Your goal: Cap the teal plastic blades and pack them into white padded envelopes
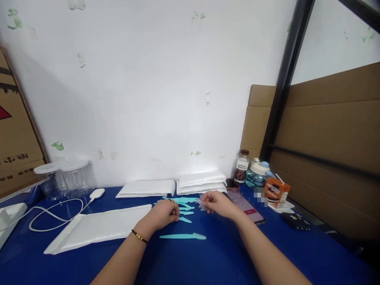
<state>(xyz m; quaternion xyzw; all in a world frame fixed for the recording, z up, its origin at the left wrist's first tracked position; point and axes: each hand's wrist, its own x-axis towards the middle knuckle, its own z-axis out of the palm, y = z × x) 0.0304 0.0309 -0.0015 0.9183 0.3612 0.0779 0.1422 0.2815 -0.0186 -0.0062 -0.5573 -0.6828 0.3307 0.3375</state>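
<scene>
Several teal eyebrow razors (186, 199) lie in a loose group on the blue table, their blades to the right. My left hand (166, 213) is closed over their handles, with one razor (185, 220) sticking out by the thumb; the fingers hide most of its handle. Just right of the group, my right hand (212, 204) pinches a small clear plastic piece, like a blade cap (202, 202); its fingers partly cover it. Nearer to me, a single teal razor (182, 236) lies flat and apart from the others, touched by neither hand.
White padded packets (202, 180) are stacked against the wall, and another white packet (103, 225) lies at left. A phone (247, 208) is beside my right wrist. Farther right stand a bottle (241, 166), a jug (257, 174) and an orange drink carton (276, 192). Clear jars (77, 180) stand back left.
</scene>
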